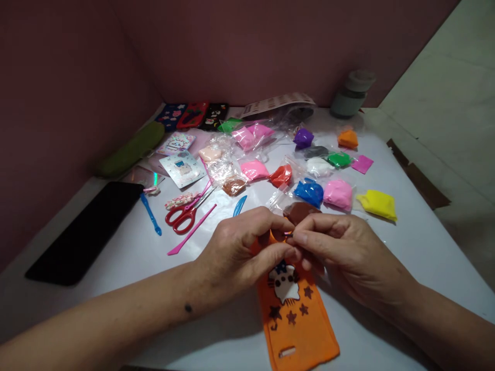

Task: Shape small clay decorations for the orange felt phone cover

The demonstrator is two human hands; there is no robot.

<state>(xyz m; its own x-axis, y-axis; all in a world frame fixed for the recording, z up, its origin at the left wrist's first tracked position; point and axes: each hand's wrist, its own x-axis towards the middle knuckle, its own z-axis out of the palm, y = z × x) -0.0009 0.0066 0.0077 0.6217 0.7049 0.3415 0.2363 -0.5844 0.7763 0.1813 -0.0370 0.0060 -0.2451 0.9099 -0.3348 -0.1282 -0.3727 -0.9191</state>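
Over the upper end of an orange clay-covered phone case [305, 330] with a camera-style cutout, both hands meet. The case carries a white cat figure [286, 286] with a dark blue bow, and brown stars [291, 317] below it. My right hand [348, 252] is closed, thumb and fingers pinching a small dark piece [288, 235] with a pink bit on it. My left hand [247, 242] is curled beside it, its fingertips meeting at the right fingers; whatever it pinches is hidden. Just beyond the hands lies a bag of brown clay [301, 210].
Bags of coloured clay, such as blue [308, 192] and yellow [379, 205], lie behind the hands. Red-handled scissors [183, 219], a pink modelling tool [193, 229] and a black phone [83, 234] are at left. A jar [350, 98] stands by the back wall.
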